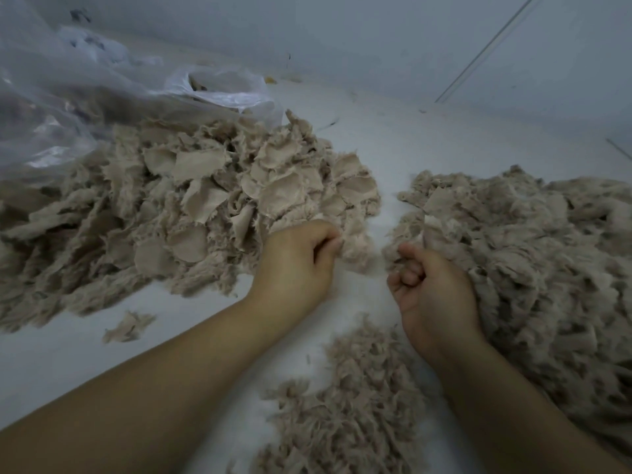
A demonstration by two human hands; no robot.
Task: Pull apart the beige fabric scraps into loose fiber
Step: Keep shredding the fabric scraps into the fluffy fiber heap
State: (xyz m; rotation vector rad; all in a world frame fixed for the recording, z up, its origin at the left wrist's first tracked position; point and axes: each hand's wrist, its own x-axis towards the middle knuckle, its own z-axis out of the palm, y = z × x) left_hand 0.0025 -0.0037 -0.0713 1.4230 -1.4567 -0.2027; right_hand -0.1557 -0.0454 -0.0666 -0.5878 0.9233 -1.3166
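Observation:
A big heap of beige fabric scraps (191, 200) covers the left half of the white surface. My left hand (297, 261) sits at that heap's right edge, its fingers curled and pinching a fuzzy scrap (355, 248). My right hand (434, 289) is a short way to the right, fingers curled, thumb and fingers pinching a thin beige scrap (429, 227) that stands up from it. A wide mound of loose beige fiber (533, 261) lies to the right, touching my right hand. A smaller pile of fiber (349, 405) lies below, between my forearms.
A crumpled clear plastic bag (68, 107) lies at the far left, partly over the scrap heap. A single stray scrap (126, 326) lies on the white surface (410, 142). A pale wall (376, 35) rises behind.

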